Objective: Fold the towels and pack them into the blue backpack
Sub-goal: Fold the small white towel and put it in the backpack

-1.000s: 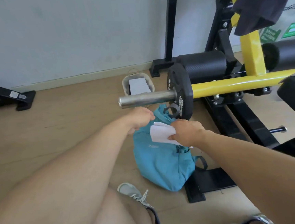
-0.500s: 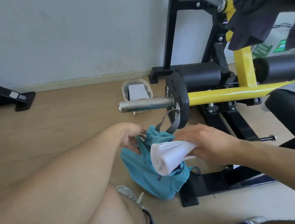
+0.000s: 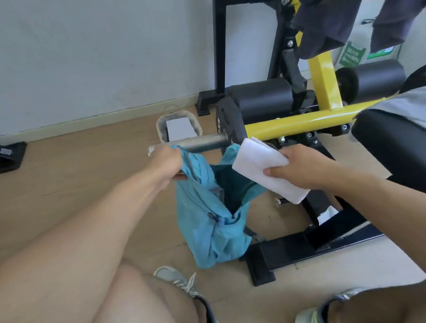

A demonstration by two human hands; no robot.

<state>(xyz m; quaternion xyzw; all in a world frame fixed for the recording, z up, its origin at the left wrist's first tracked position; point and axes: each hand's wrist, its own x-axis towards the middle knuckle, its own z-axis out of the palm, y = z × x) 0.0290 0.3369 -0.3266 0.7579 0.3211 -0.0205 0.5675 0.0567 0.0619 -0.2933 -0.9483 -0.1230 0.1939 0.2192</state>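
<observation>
i'm at the packing step: my left hand (image 3: 167, 162) grips the upper edge of the blue backpack (image 3: 209, 221) and holds its mouth up and apart, so the dark inside shows, while my right hand (image 3: 301, 169) is clamped round a folded white towel (image 3: 264, 167) just above and to the right of that opening. the backpack hangs from my grip with its base on the wooden floor (image 3: 79, 178), beside the black foot of the gym machine (image 3: 304, 246) and under the steel bar (image 3: 200, 142) with its weight plate. the towel is a flat oblong bundle; its long axis runs from upper left to lower right, the upper-left end pointing toward the bar and overlapping the bag's far rim. i judge the next move needs me to tip that leading end down and steer it left into the gap, keeping the mouth stretched wide so the soft rim doesn't fold in and catch it.
</observation>
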